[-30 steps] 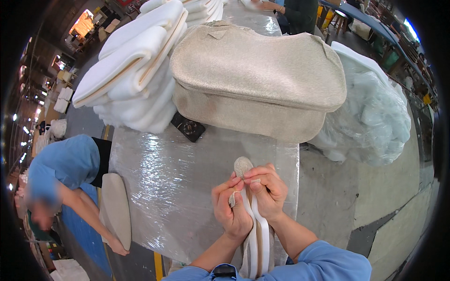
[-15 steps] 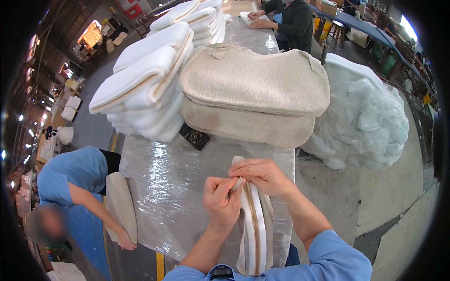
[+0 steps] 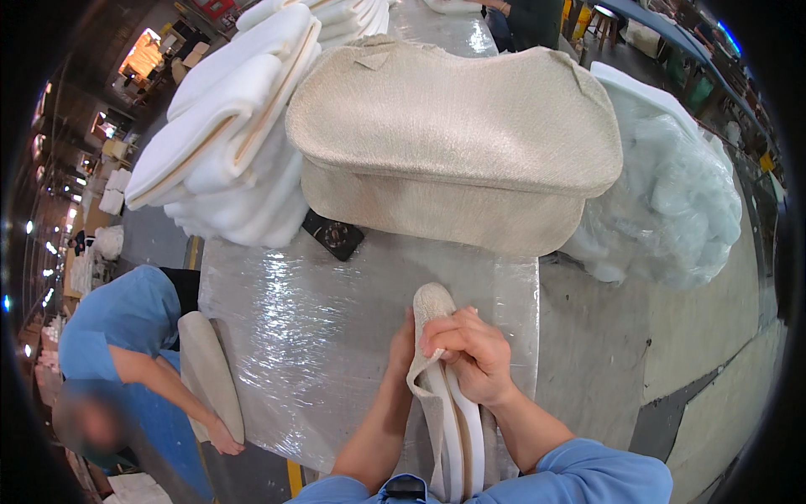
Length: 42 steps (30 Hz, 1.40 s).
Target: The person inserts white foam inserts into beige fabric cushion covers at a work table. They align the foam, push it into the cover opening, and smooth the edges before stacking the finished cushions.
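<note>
A long, narrow beige fabric cushion cover (image 3: 433,304) lies lengthwise in front of me, its near end running to my body. Through its open side shows white padding (image 3: 437,403) with a tan layer between. My right hand (image 3: 474,351) is closed on the cover's edge near the far end, fingers curled over the fabric. My left hand (image 3: 402,343) is against the cover's left side; its fingers are mostly hidden behind the fabric.
The table (image 3: 277,336) is wrapped in shiny plastic film. Beyond my hands are a large beige cushion (image 3: 453,126), folded white padding (image 3: 210,126), a dark flat object (image 3: 334,235) and a plastic-bagged bundle (image 3: 663,193). At left, a person (image 3: 126,328) bends over a beige piece (image 3: 210,370).
My left hand has gone from pinching the cover's edge to its left side. My right hand has moved slightly nearer and now grips the edge. The view has shifted closer over the table.
</note>
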### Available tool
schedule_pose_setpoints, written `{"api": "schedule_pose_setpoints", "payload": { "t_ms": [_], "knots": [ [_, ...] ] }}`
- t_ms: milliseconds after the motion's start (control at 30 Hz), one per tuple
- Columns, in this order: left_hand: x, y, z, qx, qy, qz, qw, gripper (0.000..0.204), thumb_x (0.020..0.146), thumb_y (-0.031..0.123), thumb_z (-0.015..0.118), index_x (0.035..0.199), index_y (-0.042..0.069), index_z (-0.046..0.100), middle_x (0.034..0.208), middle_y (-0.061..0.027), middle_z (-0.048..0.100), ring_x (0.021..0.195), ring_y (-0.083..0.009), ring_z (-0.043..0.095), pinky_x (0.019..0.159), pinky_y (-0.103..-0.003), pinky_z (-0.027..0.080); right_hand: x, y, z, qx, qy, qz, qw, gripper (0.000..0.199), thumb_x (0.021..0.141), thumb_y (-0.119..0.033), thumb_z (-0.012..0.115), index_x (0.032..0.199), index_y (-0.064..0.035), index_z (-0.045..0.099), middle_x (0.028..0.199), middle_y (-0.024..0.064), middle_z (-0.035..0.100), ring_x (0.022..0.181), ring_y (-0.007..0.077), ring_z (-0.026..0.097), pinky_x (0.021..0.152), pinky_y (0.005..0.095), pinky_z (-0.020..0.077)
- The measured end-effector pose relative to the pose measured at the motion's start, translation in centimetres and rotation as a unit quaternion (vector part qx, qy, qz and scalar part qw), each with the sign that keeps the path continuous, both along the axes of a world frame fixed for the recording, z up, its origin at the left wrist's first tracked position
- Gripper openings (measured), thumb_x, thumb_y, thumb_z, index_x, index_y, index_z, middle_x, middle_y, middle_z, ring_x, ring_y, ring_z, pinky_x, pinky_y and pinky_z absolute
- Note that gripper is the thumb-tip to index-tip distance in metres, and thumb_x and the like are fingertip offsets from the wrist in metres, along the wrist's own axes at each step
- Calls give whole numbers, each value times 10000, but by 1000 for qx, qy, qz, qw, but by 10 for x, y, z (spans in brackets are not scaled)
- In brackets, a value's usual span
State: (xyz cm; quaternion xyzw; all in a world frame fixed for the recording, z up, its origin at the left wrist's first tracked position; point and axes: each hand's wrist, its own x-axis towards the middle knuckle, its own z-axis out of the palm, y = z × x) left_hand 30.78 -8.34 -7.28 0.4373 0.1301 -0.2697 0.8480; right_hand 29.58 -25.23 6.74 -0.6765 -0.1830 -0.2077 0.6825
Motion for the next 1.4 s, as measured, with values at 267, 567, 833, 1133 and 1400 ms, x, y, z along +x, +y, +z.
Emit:
{"api": "schedule_pose_setpoints", "payload": {
  "t_ms": [267,567,833,1133,1400],
  "knots": [
    [62,-38,8,-188,-24,-83,978,557,1154,468,361,1021,21,666,893,-173,693,793,-252,673,753,-388,562,-7,-3,-1,20,-6,8,1000,268,747,75,695,948,-95,744,987,62,788,729,219,629,743,356,437],
    [59,-37,60,-29,-254,12,967,575,1137,379,374,864,-7,701,872,-139,665,799,-213,603,732,-360,467,-10,0,0,64,-28,48,996,223,808,58,666,930,-104,758,989,83,799,703,198,614,734,360,404],
    [52,-28,151,151,-514,-8,845,494,1081,329,414,820,-1,672,838,-156,651,757,-276,596,734,-412,483,-6,1,-10,47,-11,43,998,160,856,-28,740,993,-99,781,1012,70,795,833,232,713,771,344,442],
    [38,-18,179,260,-574,-10,777,498,1084,321,399,845,-6,689,903,-167,676,907,-325,656,951,-516,538,-13,6,5,21,-37,51,998,200,817,8,756,991,-90,756,994,80,790,832,242,736,734,336,460],
    [18,-24,73,14,22,107,994,641,1173,443,290,1091,-33,711,1127,-171,730,1026,-261,702,957,-392,557,-18,-4,-1,20,-20,20,999,76,905,-20,718,961,-68,737,978,128,781,677,222,622,680,348,427]
  ]
}}
